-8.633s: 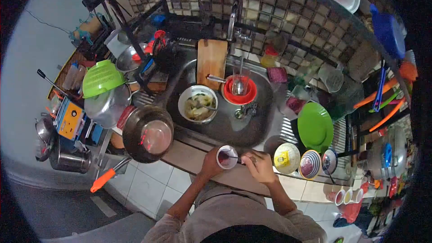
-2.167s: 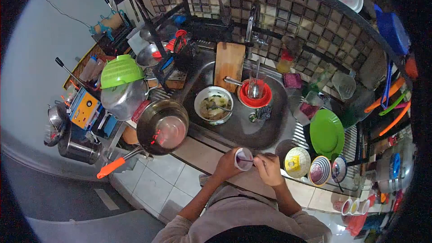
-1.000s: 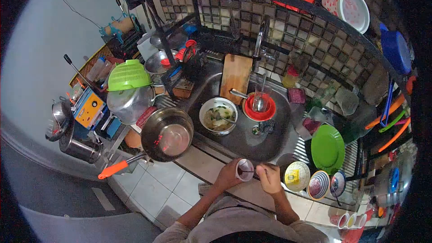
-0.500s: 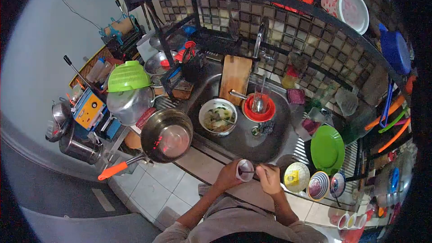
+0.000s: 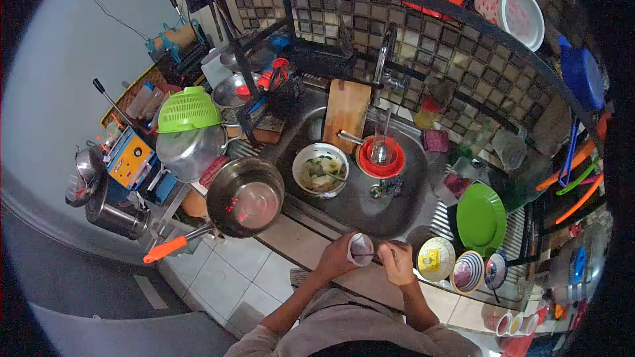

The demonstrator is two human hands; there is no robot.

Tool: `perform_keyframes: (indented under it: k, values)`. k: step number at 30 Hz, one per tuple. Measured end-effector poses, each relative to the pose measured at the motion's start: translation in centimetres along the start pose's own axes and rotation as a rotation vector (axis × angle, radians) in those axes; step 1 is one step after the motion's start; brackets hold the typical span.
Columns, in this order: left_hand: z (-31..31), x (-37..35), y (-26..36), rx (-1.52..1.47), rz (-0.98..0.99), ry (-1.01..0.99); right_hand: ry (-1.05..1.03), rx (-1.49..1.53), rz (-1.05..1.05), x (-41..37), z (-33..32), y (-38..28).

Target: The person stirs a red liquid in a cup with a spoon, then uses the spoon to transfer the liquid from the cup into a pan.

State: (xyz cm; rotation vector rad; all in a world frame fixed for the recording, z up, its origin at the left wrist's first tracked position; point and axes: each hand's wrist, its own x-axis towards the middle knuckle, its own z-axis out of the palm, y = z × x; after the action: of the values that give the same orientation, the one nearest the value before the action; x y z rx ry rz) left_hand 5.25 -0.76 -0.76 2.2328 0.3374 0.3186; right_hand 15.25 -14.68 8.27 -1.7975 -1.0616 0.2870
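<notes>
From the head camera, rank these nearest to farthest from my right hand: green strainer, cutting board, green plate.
From your right hand:
1. Green plate, right of the sink.
2. Cutting board, at the sink's back.
3. Green strainer, far over on the left.

A loose, plain taupe-grey fabric top (image 5: pixel 347 322) is worn, with matching sleeves (image 5: pixel 256 342) ended near the elbows; the left hand (image 5: pixel 336 258) and right hand (image 5: pixel 397 264) are left bare. Below, the torso is partly hidden by a rounded black shape (image 5: pixel 357 349).
</notes>
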Motion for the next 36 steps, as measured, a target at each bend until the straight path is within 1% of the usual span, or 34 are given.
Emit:
perform_keyframes:
  k: [2,4,6,10,12,16,18,19,21,22,23,24,25,27,28,30,31,32,33,34,35,36]
  values:
    - [0.1,0.1,-0.1,0.002,-0.012,-0.011,0.016,-0.028,0.003,-0.1,0.3,0.4]
    - [0.1,0.2,0.0,-0.088,-0.074,-0.031,0.031,-0.059,0.006,-0.1,0.3,0.4]
    - [-0.2,0.2,0.4,-0.055,-0.069,-0.027,-0.023,-0.017,0.003,0.0,0.0,-0.1]
    - [-0.2,0.2,0.5,-0.034,-0.085,-0.032,-0.001,0.056,0.068,-0.1,0.1,-0.1]
    - [-0.4,0.3,0.7,-0.038,-0.077,-0.040,0.026,-0.052,-0.036,0.1,0.2,0.2]
    - [-0.5,0.3,0.9,-0.024,-0.082,-0.046,-0.008,0.021,0.029,-0.1,0.2,0.1]
    - [-0.1,0.2,0.4,-0.025,-0.071,-0.042,0.163,-0.044,-0.092,0.4,0.9,-0.1]
    - [0.0,0.2,0.2,-0.025,-0.062,-0.035,0.164,-0.044,-0.094,0.5,0.7,-0.2]
    - [0.0,0.1,0.2,-0.011,-0.039,-0.016,0.080,-0.013,-0.103,0.6,0.3,-0.4]
    - [-0.1,0.1,0.3,0.002,-0.017,0.000,0.080,-0.013,-0.103,0.5,0.3,-0.6]
    - [-0.2,0.1,0.4,0.002,-0.016,-0.001,0.081,0.034,-0.050,0.5,0.3,-0.9]
    - [-0.3,0.2,0.5,-0.056,-0.048,-0.027,0.082,0.081,0.003,0.4,0.3,-1.0]
    - [-0.4,0.3,0.5,-0.114,-0.080,-0.051,0.082,0.080,0.003,0.4,0.4,-0.7]
    - [-0.1,0.4,0.5,-0.081,-0.060,-0.026,0.151,-0.048,-0.145,0.4,0.8,0.1]
    - [-0.1,0.4,0.5,-0.048,-0.042,-0.002,0.150,-0.048,-0.144,0.1,0.6,0.1]
    - [-0.4,0.3,0.7,-0.060,-0.068,-0.021,0.031,0.020,0.057,-0.6,0.2,0.3]
    - [-0.5,0.2,0.8,-0.072,-0.090,-0.039,0.033,0.019,0.063,-0.6,0.2,0.2]
    - [-0.3,0.2,0.7,-0.074,-0.088,-0.044,0.031,-0.039,0.008,-0.4,0.1,0.2]
    - [-0.2,0.2,0.5,-0.074,-0.080,-0.023,0.030,-0.094,-0.049,-0.2,0.1,0.1]
    - [-0.1,0.1,0.3,-0.072,-0.073,-0.003,0.035,-0.095,-0.045,-0.3,0.1,0.1]
    - [0.0,0.0,0.3,-0.072,-0.072,-0.007,0.022,-0.023,0.021,-0.4,0.0,0.0]
    - [0.1,-0.2,0.3,-0.104,-0.087,0.032,0.010,0.050,0.087,-0.5,0.0,-0.1]
